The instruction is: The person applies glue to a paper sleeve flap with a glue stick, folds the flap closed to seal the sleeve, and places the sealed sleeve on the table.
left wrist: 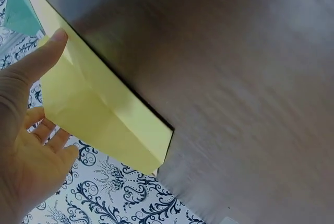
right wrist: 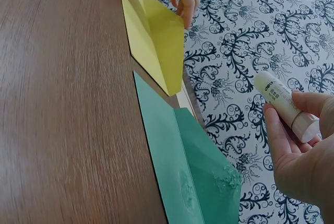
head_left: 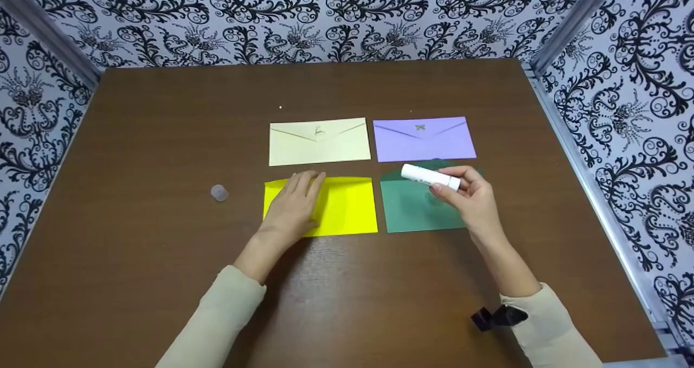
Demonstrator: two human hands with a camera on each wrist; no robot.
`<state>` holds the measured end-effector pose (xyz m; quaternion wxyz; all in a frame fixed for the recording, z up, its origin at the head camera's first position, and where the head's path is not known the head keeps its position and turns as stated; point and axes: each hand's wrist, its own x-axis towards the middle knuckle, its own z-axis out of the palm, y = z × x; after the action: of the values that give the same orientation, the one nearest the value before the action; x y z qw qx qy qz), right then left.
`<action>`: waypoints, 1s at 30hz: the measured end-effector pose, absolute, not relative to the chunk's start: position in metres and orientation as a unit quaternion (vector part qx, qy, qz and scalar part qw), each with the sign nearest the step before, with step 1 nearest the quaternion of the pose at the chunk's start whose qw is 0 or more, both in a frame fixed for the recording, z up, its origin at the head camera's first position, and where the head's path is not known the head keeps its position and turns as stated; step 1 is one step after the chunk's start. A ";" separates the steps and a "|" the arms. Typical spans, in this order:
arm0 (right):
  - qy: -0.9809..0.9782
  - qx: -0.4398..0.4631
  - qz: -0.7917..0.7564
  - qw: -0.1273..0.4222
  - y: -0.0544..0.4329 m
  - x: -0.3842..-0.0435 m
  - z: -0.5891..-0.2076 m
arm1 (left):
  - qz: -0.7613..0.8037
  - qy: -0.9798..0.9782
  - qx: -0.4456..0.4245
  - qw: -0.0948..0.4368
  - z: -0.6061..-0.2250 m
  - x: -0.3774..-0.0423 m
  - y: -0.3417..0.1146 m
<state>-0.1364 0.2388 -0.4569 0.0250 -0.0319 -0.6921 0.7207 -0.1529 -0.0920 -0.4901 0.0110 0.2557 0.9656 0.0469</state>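
Note:
My left hand (head_left: 290,208) rests on the yellow envelope (head_left: 347,208), its fingers stretched toward the top edge. In the left wrist view, the thumb touches the lower part of the yellow envelope (left wrist: 112,104) while the other fingers lie beyond its raised flap. My right hand (head_left: 480,205) holds a white glue stick (head_left: 431,176) above the green envelope (head_left: 417,211). Print shows along the glue stick (right wrist: 281,97) in the right wrist view. Its flap unfolded, the green envelope (right wrist: 167,145) shows rough raised patches on flap and body.
A cream envelope (head_left: 320,148) and a purple envelope (head_left: 425,146) lie flap-closed behind the other two. Left of the yellow envelope is a small translucent cap (head_left: 219,193). Patterned black-and-white walls border the brown table (head_left: 135,249). A black strap (head_left: 499,318) hangs at the right sleeve.

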 end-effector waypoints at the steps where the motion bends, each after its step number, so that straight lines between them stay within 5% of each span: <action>1: -0.691 -0.033 0.722 0.025 0.239 -0.137 -0.457 | 0.048 0.965 0.258 0.008 -0.491 -0.152 -0.091; 19: -0.684 -0.024 0.729 0.025 0.247 -0.135 -0.461 | 0.094 0.958 0.270 0.013 -0.503 -0.144 -0.093; 30: -0.681 -0.031 0.731 0.022 0.249 -0.135 -0.461 | 0.084 0.938 0.303 0.144 -0.500 -0.138 -0.110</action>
<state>-0.1351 0.2488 -0.4614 0.0221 -0.0311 -0.6814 0.7309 -0.1384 -0.1101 -0.5005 0.1439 0.3029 0.9383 0.0845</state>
